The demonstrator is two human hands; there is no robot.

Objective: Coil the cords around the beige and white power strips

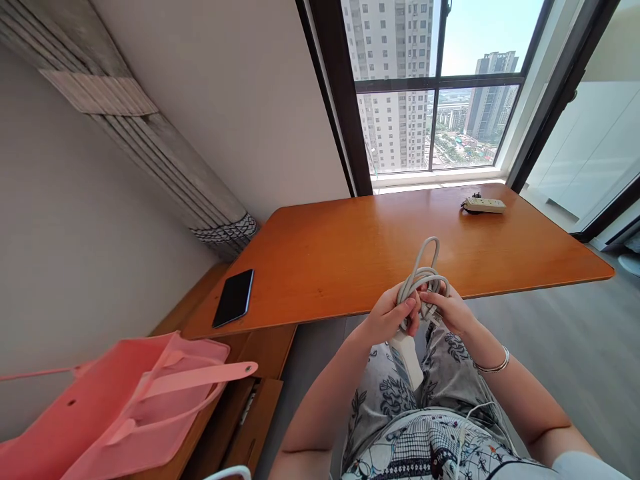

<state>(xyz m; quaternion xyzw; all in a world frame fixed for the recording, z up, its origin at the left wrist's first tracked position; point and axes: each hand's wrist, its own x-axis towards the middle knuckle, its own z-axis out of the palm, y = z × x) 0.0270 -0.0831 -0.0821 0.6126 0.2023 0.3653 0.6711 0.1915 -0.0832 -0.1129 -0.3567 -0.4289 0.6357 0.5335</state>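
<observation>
Over my lap, in front of the table's near edge, both my hands hold a looped grey-white cable [429, 272]. My left hand [395, 312] is closed around the cable's left side, and a white power strip [407, 360] hangs down below it. My right hand [447, 308] pinches the coil on its other side, near what looks like the plug [432, 313]. The fingers partly hide the coil. A loop of the cable sticks up above both hands.
A wooden table [325, 253] stretches ahead. On it lie a dark phone [234, 298] at the left and another power strip [484, 205] at the far right. A pink bag [165, 400] sits at the lower left. A window [435, 87] is behind.
</observation>
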